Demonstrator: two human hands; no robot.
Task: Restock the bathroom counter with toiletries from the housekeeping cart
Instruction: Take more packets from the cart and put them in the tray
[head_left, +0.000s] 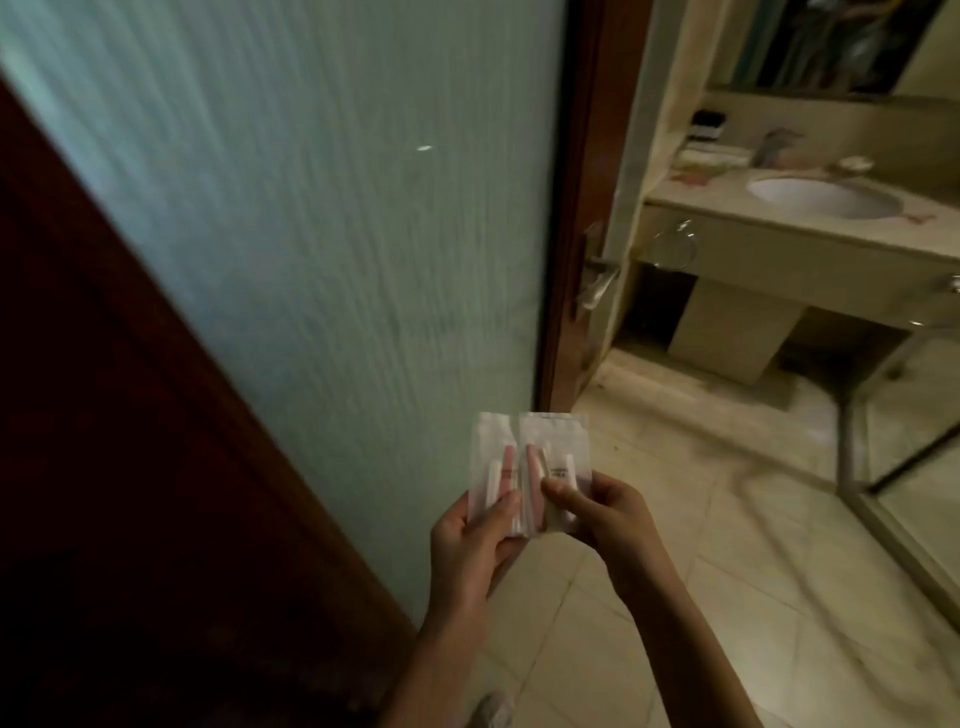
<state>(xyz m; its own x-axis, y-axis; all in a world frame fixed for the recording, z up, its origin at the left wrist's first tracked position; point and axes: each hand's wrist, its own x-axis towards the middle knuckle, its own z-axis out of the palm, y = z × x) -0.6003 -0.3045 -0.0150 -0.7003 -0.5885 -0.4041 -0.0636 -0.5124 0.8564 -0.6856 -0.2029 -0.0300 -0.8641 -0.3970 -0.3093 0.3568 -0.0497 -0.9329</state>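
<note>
Left hand (475, 545) grips one clear plastic sachet (493, 457), right hand (608, 519) pinches a second sachet (561, 449), both just right of the ribbed frosted-glass door (311, 234). Pink and white sticks inside, too blurry to name. Beige stone counter (691, 200) sits beyond the door, its clutter unreadable.

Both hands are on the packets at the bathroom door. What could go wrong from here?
The two clear packets are pinched only at their lower ends by the left hand and right hand; one may slip. The counter left of the sink already holds small items; setting packets down there could knock them.
</note>
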